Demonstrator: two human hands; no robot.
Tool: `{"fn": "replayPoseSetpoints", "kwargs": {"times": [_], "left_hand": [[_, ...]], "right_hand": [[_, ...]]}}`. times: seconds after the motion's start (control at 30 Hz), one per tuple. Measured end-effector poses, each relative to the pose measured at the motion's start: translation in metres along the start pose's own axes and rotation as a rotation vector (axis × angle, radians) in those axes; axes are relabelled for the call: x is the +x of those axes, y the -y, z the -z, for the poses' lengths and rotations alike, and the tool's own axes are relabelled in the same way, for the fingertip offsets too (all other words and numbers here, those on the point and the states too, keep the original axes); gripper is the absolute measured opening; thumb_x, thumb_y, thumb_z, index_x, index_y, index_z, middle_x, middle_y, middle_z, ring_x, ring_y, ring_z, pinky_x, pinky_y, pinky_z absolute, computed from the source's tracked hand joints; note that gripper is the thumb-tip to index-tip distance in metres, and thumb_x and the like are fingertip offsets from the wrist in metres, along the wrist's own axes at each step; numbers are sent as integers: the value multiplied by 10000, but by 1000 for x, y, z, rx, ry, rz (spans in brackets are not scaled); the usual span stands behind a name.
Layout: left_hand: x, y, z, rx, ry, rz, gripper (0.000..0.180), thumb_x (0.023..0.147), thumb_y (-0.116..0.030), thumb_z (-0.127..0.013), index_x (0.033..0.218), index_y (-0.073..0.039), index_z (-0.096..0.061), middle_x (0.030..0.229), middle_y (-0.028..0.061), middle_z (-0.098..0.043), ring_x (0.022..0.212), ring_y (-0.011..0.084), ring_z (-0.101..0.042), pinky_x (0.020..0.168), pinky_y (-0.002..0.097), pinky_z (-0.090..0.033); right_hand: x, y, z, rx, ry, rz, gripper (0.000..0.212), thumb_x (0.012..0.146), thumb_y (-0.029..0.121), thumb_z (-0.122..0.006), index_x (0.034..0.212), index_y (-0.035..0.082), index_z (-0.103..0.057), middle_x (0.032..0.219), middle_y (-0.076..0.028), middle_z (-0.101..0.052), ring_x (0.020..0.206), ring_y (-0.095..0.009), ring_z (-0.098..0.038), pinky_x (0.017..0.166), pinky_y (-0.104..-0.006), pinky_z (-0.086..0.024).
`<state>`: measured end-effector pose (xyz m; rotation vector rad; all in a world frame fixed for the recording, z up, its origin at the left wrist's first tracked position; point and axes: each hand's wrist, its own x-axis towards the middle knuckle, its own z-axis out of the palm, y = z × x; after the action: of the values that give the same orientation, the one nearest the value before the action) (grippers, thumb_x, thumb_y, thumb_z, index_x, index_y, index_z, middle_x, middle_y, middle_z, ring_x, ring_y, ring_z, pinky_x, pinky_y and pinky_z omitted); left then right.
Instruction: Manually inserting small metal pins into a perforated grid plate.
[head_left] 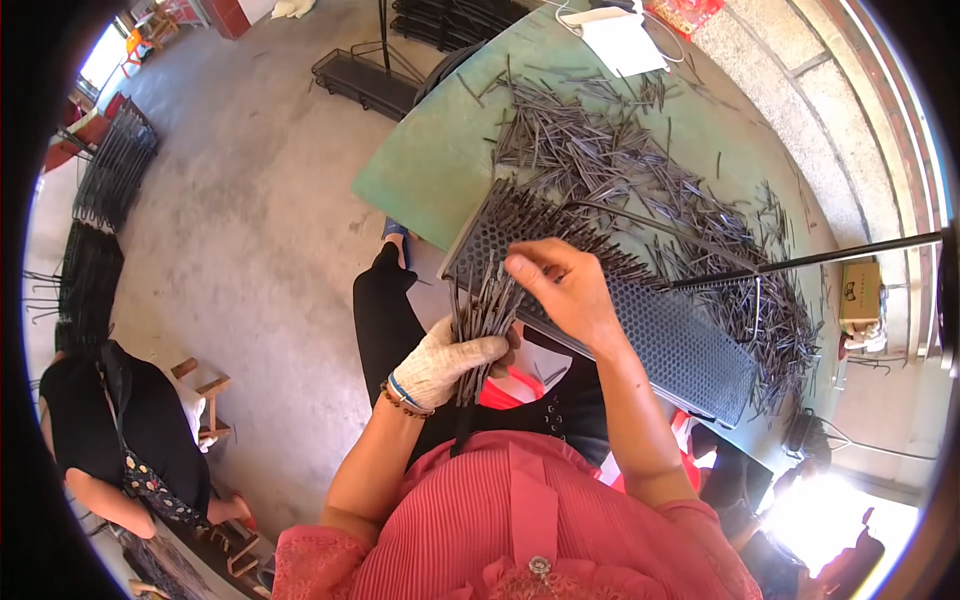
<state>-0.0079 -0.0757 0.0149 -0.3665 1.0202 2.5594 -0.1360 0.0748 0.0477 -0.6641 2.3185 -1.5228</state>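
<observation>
My left hand [437, 365], in a pale work glove, is closed around a bundle of thin dark sticks [486, 312] held roughly upright in front of me. Bare, my right hand [572, 292] is at the bundle's upper end with thumb and fingers drawn together; whatever lies between the fingertips is too small to make out. Beyond both hands, a grey board full of round holes [690, 345] lies slanted along the table's near edge. Many similar sticks [540, 225] stand up in rows from its left part, while the holes toward its right end hold none.
Loose sticks [590, 150] are heaped over the green table [410, 170]. A white mask [622, 40] lies at its far edge. From the right, a black rod [850, 255] reaches over the table. Black wire racks [365, 80] stand on the floor behind. Another person [125, 430] sits at left.
</observation>
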Motion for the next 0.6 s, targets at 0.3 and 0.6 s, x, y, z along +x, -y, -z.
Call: {"fn": "replayPoseSetpoints", "kwargs": {"times": [0.3, 0.6], "left_hand": [[0, -3, -9, 61, 4, 28, 355, 843, -98, -723, 1152, -23, -566, 962, 56, -642, 807, 146, -623, 709, 295, -528], [-2, 1, -6, 154, 14, 76, 375, 814, -101, -743, 1125, -2, -559, 928, 69, -636, 742, 144, -600, 675, 282, -511]], "right_hand": [[-6, -12, 1, 373, 58, -363, 226, 894, 140, -699, 999, -58, -721, 881, -50, -717, 808, -76, -608, 755, -238, -483], [-7, -11, 9, 300, 159, -258, 222, 909, 137, -680, 1019, -52, -718, 938, -71, -725, 876, -94, -625, 809, -238, -493]]}}
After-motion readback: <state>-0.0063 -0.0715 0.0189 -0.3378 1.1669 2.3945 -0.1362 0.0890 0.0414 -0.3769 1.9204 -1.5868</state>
